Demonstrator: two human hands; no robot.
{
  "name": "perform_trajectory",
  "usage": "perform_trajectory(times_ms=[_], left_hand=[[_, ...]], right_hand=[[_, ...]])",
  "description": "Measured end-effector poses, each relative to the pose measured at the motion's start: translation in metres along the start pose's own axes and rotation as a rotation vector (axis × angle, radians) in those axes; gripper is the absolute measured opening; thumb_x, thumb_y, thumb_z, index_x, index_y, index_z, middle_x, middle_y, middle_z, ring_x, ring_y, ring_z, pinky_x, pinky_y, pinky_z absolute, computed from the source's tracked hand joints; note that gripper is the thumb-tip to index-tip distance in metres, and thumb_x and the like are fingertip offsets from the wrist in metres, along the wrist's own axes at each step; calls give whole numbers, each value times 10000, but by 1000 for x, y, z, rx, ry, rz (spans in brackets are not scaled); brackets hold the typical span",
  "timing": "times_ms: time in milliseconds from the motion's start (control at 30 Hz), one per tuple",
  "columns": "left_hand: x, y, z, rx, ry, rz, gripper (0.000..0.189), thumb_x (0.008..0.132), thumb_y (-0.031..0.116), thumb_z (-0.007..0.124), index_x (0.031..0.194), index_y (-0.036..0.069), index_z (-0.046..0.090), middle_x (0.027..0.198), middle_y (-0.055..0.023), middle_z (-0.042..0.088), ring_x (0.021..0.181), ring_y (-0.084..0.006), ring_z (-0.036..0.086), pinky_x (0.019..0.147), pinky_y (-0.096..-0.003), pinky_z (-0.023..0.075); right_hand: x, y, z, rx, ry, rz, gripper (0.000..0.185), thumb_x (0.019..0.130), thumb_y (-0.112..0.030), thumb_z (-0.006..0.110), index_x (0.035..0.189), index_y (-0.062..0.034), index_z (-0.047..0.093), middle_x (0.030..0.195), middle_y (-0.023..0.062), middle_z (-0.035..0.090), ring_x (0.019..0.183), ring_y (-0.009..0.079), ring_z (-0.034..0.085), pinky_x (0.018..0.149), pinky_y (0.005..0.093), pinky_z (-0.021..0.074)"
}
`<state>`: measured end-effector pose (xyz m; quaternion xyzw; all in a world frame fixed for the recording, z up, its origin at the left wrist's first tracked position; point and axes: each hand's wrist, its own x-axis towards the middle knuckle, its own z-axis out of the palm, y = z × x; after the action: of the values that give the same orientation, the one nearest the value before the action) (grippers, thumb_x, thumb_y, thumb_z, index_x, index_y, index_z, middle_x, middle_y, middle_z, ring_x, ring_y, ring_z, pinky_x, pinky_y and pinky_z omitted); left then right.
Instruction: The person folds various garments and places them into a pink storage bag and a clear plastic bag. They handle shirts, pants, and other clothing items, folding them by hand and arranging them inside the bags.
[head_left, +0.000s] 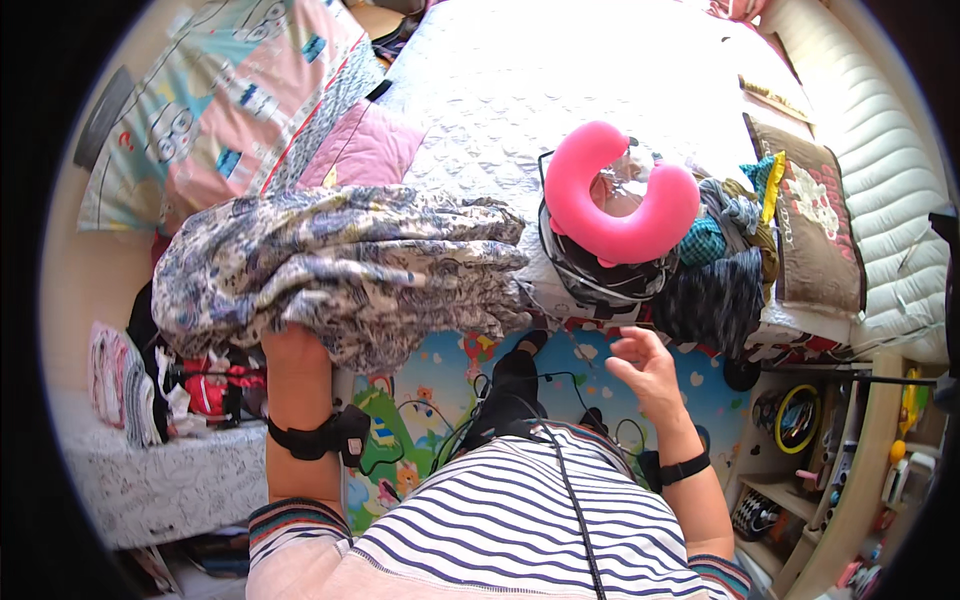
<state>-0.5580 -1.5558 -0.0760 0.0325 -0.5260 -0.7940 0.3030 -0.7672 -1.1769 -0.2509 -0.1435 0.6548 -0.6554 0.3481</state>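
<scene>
A large floral-patterned cloth (352, 270) in cream, grey and purple spreads in loose folds at the near edge of the bed. My left hand (295, 339) reaches into it, with the fingers hidden by the folds, so their grip does not show. To the right, my right hand (646, 369) is held above the floor mat with fingers apart and nothing in it. Beyond that hand a pink U-shaped neck pillow (615, 236) rests on top of a black-rimmed mesh container (600, 279). Several crumpled clothes (712, 289) lie beside the container.
A white quilted bed (480, 112) lies ahead, with a brown cushion (814, 217) on the right and a cartoon-print cover (225, 112) on the left. Folded clothes (120, 382) stand at left. An open shelf (817, 480) borders the right. Black cables (566, 472) hang before me.
</scene>
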Motion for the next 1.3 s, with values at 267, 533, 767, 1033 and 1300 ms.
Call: perform_trajectory(times_ms=[267,533,767,1033,1300], left_hand=[[116,-106,-8,963,-808,108,428,952,280,578,1333,86,566,1396,-105,524,1317,-291,456,1145,-468,273],[238,-220,-36,1271,-827,-337,569,764,352,803,1145,0,566,1059,-171,600,988,-330,604,838,-402,496],[198,-396,42,1343,-1209,139,851,716,323,815,1386,-4,403,1240,-185,546,1229,-339,498,1089,-491,334],[206,-446,57,1619,-1428,150,923,607,271,823,1365,-51,408,1034,-154,622,1057,-312,600,1158,-608,177],[262,-324,25,1569,-1230,93,771,689,498,763,1247,31,505,1085,-162,662,1084,-302,627,1132,-522,269]], right_hand=[[135,-24,151,-128,-301,-354,656,822,-101,734,1410,-60,445,1414,126,492,1311,264,445,1134,377,315],[64,-15,106,-408,149,86,356,753,-146,687,1092,-41,655,999,178,699,923,356,672,785,414,538],[-62,13,116,-328,597,835,512,628,-91,695,1110,59,614,1089,174,679,994,282,648,857,382,510],[-131,104,193,-101,902,977,367,629,-179,746,604,43,455,571,109,517,521,246,502,545,452,432],[-164,163,254,92,1029,1020,455,634,-137,761,601,-23,321,576,66,377,528,202,350,510,485,338]])
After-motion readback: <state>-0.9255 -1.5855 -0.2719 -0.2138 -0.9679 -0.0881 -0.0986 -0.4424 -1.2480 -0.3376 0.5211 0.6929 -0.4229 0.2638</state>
